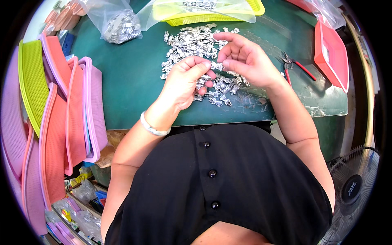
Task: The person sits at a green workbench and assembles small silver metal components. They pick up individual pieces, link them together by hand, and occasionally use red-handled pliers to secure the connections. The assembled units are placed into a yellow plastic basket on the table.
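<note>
Over the table's near middle, my left hand [181, 79] is closed, its thumb and forefinger pinching a small silver metal charm [217, 65]. More silver pieces show by its lower fingers; whether they are held or lie behind cannot be made out. My right hand [249, 61] is on the other side of the charm, thumb tip at the charm's right end. Its forefinger reaches out and the other fingers curl loosely, apart from the thumb. Beneath and beyond both hands spreads a heap of similar silver charms [190, 43].
Red-handled pliers [300, 67] lie right of my right hand on the green table [134, 90]. A pink basket [332, 57] stands farther right, a yellow-green basket [175, 19] at the back. Left are a bag of metal pieces [121, 28] and stacked baskets [55, 143]; lower right, a fan [351, 190].
</note>
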Action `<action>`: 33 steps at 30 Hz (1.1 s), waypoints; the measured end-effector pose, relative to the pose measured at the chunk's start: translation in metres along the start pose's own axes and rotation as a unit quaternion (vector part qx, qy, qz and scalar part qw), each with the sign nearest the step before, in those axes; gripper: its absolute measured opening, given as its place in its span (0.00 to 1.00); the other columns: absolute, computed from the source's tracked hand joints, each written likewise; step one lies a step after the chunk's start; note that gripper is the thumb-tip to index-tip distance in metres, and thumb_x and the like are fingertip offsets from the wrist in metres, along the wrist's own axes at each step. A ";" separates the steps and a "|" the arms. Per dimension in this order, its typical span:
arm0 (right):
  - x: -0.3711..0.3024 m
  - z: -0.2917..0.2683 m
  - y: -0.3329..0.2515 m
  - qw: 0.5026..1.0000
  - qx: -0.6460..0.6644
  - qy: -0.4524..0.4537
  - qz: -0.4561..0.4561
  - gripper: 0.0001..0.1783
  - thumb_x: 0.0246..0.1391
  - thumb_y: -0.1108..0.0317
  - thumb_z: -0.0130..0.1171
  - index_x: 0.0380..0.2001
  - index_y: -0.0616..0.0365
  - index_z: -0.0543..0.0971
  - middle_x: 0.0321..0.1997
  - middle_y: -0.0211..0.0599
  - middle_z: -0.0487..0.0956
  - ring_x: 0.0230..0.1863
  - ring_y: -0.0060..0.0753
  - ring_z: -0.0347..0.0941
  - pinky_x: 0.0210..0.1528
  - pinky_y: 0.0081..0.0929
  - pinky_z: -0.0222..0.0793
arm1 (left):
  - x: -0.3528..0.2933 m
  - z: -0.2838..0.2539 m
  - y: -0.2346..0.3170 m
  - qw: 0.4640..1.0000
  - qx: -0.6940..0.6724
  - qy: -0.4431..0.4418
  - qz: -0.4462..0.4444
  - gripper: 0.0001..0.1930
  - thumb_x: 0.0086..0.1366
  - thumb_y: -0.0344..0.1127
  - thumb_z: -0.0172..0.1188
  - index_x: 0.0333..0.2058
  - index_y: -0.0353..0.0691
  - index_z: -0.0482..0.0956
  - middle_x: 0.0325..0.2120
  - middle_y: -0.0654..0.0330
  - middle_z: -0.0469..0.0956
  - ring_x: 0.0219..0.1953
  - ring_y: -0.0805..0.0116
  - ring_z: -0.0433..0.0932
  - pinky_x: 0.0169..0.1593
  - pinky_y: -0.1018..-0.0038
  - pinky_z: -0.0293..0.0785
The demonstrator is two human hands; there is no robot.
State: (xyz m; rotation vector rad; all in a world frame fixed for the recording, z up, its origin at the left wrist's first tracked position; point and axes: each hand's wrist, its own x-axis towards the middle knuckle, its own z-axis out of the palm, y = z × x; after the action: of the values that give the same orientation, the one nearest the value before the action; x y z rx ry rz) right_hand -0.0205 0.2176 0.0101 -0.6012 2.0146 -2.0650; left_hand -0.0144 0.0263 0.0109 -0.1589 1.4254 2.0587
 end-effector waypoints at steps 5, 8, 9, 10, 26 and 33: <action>0.000 -0.007 -0.005 0.997 0.029 0.006 0.070 0.26 0.49 0.78 0.52 0.53 0.62 0.63 0.29 0.29 0.74 0.28 0.18 0.69 0.32 0.15 0.66 | 0.000 -0.004 -0.001 0.998 -0.056 0.010 -0.007 0.05 0.60 0.35 0.55 0.33 0.41 0.72 0.25 0.60 0.74 0.23 0.73 0.72 0.22 0.82 0.65; 0.000 -0.004 -0.007 0.996 0.034 0.003 0.088 0.26 0.49 0.77 0.53 0.53 0.63 0.63 0.28 0.29 0.74 0.28 0.18 0.69 0.32 0.15 0.66 | 0.000 -0.004 -0.001 0.998 -0.058 0.011 -0.007 0.05 0.60 0.35 0.55 0.32 0.41 0.72 0.25 0.60 0.75 0.24 0.73 0.72 0.22 0.82 0.65; 0.000 -0.004 -0.006 0.996 0.035 0.004 0.087 0.26 0.49 0.77 0.53 0.53 0.63 0.62 0.28 0.29 0.74 0.27 0.18 0.69 0.31 0.15 0.66 | 0.000 -0.004 -0.001 0.998 -0.058 0.011 -0.006 0.05 0.60 0.35 0.55 0.32 0.41 0.72 0.25 0.60 0.75 0.24 0.73 0.72 0.22 0.82 0.65; 0.000 -0.003 -0.006 0.996 0.036 0.004 0.086 0.26 0.49 0.77 0.53 0.53 0.64 0.62 0.28 0.29 0.74 0.27 0.18 0.69 0.31 0.15 0.66 | 0.001 -0.004 -0.002 0.998 -0.058 0.011 -0.004 0.05 0.60 0.35 0.55 0.32 0.41 0.72 0.25 0.60 0.75 0.24 0.73 0.72 0.22 0.82 0.65; 0.000 -0.002 -0.004 0.995 0.056 0.009 0.081 0.29 0.45 0.81 0.54 0.53 0.65 0.61 0.28 0.30 0.74 0.28 0.17 0.69 0.33 0.15 0.66 | -0.002 -0.001 -0.002 0.998 -0.065 0.012 0.015 0.06 0.58 0.27 0.53 0.36 0.37 0.73 0.26 0.58 0.75 0.25 0.72 0.73 0.21 0.83 0.67; 0.001 0.001 0.003 0.997 0.056 0.027 0.046 0.31 0.43 0.84 0.53 0.53 0.64 0.61 0.29 0.30 0.72 0.31 0.16 0.68 0.35 0.14 0.66 | -0.002 -0.002 -0.006 0.998 -0.058 0.016 0.037 0.11 0.57 0.25 0.54 0.40 0.38 0.74 0.30 0.59 0.76 0.29 0.73 0.73 0.27 0.82 0.69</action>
State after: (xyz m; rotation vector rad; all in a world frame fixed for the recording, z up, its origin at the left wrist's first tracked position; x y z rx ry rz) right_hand -0.0215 0.2165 0.0071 -0.4279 1.9021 -2.1431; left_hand -0.0097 0.0250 0.0067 -0.1902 1.3487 2.2090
